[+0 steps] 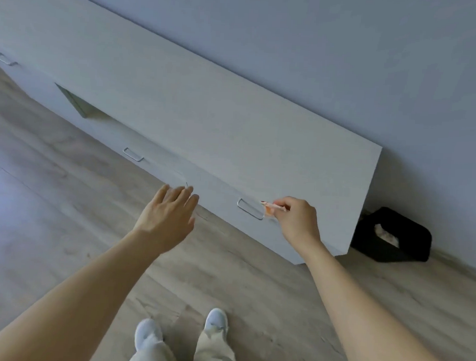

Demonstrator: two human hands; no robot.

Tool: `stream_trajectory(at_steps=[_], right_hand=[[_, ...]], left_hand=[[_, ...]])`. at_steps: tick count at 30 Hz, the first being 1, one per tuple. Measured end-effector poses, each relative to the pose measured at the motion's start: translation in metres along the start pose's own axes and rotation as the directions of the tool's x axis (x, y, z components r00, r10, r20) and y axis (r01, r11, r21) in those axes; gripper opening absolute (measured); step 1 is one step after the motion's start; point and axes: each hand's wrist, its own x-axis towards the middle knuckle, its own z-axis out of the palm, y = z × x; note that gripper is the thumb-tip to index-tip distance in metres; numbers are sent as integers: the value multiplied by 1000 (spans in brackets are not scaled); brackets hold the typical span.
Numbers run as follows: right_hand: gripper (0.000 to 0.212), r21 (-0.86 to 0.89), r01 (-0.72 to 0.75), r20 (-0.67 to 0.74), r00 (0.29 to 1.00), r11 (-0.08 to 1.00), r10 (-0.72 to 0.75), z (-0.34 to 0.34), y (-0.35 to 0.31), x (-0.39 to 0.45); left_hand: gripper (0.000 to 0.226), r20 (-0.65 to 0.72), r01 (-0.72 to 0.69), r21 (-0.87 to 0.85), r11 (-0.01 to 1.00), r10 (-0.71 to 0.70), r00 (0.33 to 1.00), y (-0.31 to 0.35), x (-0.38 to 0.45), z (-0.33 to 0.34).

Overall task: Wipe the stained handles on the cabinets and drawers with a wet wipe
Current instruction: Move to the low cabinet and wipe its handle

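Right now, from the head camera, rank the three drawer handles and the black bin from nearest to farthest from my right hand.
From the right hand, which pinches the wipe:
1. Right handle, just left of the hand, at the wipe.
2. Black bin, on the floor to the right, past the cabinet's end.
3. Middle handle, farther left along the cabinet.
4. Far-left handle, at the cabinet's other end.

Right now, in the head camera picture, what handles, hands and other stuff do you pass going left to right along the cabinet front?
Far-left handle → middle handle → left hand → right handle → stained wipe → right hand → black bin.
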Motion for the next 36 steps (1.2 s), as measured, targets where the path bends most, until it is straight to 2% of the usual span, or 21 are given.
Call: stream_trajectory(at_steps=[5, 8, 10, 13, 15, 18, 21, 24, 26, 29, 32, 36], right_hand=[[14, 61, -102, -120, 987, 993, 109, 63, 27, 40], [16, 45, -101, -226, 968, 994, 109, 108, 58, 63], [17, 11, -87, -256, 963, 996, 87, 136, 82, 75], [20, -43, -40, -341, 940, 998, 23, 167, 117, 88], [19, -105, -14, -434, 900, 994, -33, 178, 138, 92], [16, -239, 15, -578, 801, 971, -155, 183, 161, 87], [16, -331, 44, -642, 722, 943, -259, 184, 172, 76], [19, -400, 14, -641, 710, 917, -290, 192, 183, 70], [21, -410, -29, -622, 739, 912, -257, 201, 190, 74], [17, -345, -45, -621, 759, 938, -193, 209, 193, 88], [8, -190, 1, -720, 680, 982, -140, 215, 196, 100], [19, -51, 156, -844, 522, 986, -126, 222, 212, 109]], left_hand=[[58, -57, -35, 15, 999, 35, 998, -17, 68, 77], [63, -155, -135, 47, 990, 140, 978, -21, 117, 146], [69, -271, -216, 93, 972, 233, 934, -21, 146, 190], [70, -525, -279, 146, 949, 313, 791, -14, 190, 255], [67, -678, -292, 147, 945, 311, 666, -5, 218, 292], [67, -861, -310, 105, 945, 242, 448, 13, 255, 328], [67, -949, -361, 86, 929, 187, 254, 30, 282, 342], [65, -986, -409, 21, 912, 86, 143, 45, 300, 348], [63, -993, -430, -13, 903, 39, 111, 51, 306, 348], [60, -994, -428, -30, 903, 18, 109, 52, 306, 346], [58, -994, -424, -42, 905, 4, 108, 53, 302, 349], [55, -996, -438, -84, 895, -58, 72, 60, 305, 352]])
